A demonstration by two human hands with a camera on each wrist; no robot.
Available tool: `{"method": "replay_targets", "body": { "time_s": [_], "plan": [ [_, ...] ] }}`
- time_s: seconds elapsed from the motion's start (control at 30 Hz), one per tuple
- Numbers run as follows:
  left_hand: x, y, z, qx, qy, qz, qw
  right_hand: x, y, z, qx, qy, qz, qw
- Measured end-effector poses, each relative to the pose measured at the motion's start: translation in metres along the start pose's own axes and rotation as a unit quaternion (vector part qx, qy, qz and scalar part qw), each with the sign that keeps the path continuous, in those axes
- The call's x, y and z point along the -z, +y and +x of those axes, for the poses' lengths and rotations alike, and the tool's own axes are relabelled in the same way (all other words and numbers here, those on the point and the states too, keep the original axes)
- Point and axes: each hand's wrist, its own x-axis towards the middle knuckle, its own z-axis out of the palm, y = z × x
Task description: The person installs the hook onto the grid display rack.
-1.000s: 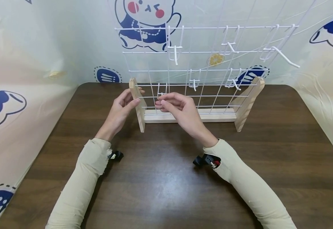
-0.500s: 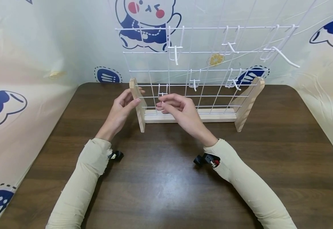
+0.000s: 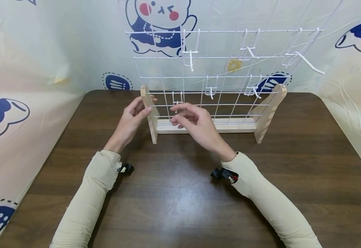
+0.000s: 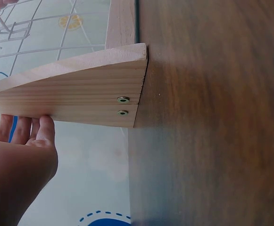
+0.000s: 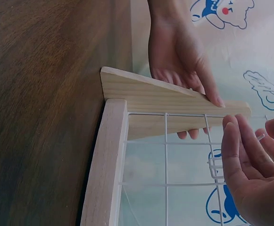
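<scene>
One white hook (image 3: 176, 103) hangs low on the wire grid (image 3: 224, 69), just above its wooden base (our landmark). Our right hand (image 3: 196, 124) hovers beside it, fingers relaxed. Our left hand (image 3: 131, 120) grips the left wooden foot (image 4: 80, 94); its two screws show only at the wrist.

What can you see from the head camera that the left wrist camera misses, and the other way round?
Only the head view shows the whole wire grid, its white hooks, the right hand and both sleeves. Only the left wrist view shows two screws in the wooden side piece. Both show the left hand holding that side piece on the brown table.
</scene>
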Motion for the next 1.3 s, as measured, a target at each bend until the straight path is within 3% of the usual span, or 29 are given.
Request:
{"method": "replay_targets", "body": {
  "time_s": [0.27,0.6,0.77,0.9,1.13,1.2,1.3],
  "plan": [
    [-0.003,-0.003,0.002,0.006,-0.005,0.003,1.0,0.002,-0.008,-0.008,-0.014,-0.038,-0.022,0.999],
    [0.0,-0.005,0.005,0.006,-0.012,0.004,0.9999,0.001,-0.016,-0.018,0.035,-0.067,-0.099,0.992],
    [0.007,-0.003,0.004,0.03,-0.018,0.034,0.9988,0.012,-0.013,-0.033,0.06,-0.068,-0.156,0.983],
    [0.015,-0.002,0.001,0.046,-0.019,0.088,0.9949,0.028,-0.007,-0.047,0.052,-0.064,-0.193,0.978],
    [0.019,0.004,-0.018,0.023,-0.008,0.202,0.979,0.06,0.001,-0.074,0.02,-0.048,-0.243,0.969],
    [0.018,0.007,-0.028,0.009,-0.012,0.24,0.9707,0.071,0.003,-0.082,0.019,-0.039,-0.26,0.965],
    [0.017,0.01,-0.043,-0.016,-0.016,0.323,0.9461,0.088,0.005,-0.095,0.018,-0.018,-0.292,0.956]
  ]
}}
